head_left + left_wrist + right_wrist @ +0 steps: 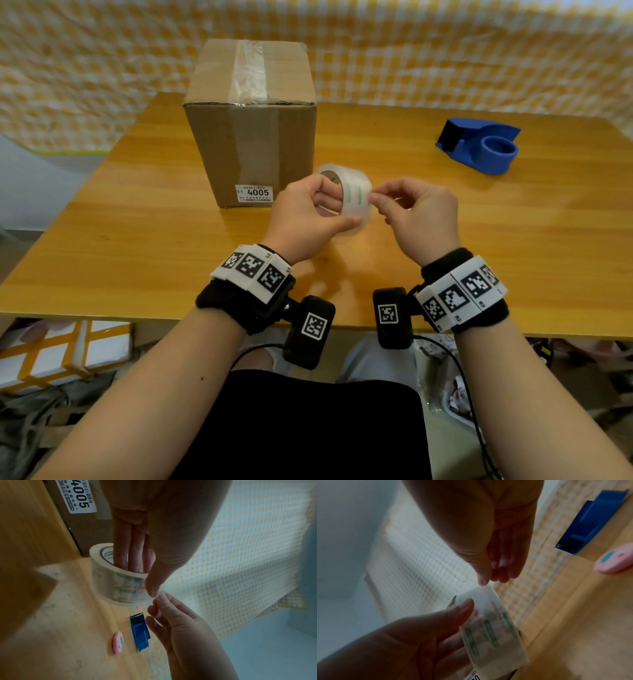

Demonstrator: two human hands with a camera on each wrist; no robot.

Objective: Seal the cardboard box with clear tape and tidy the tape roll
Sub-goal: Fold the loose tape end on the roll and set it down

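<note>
The cardboard box stands upright at the back of the table, with a strip of clear tape over its top seam and a white "4005" label low on its front. In front of it my left hand holds the clear tape roll off the table, fingers through the core and thumb on the outer face. My right hand has its thumb and fingertips pinched together at the roll's outer layer, on the tape's loose end. The clear end itself hardly shows.
A blue tape dispenser with no roll in it sits at the back right of the wooden table. A small pink oval object lies beside the dispenser. A yellow checked cloth hangs behind the table.
</note>
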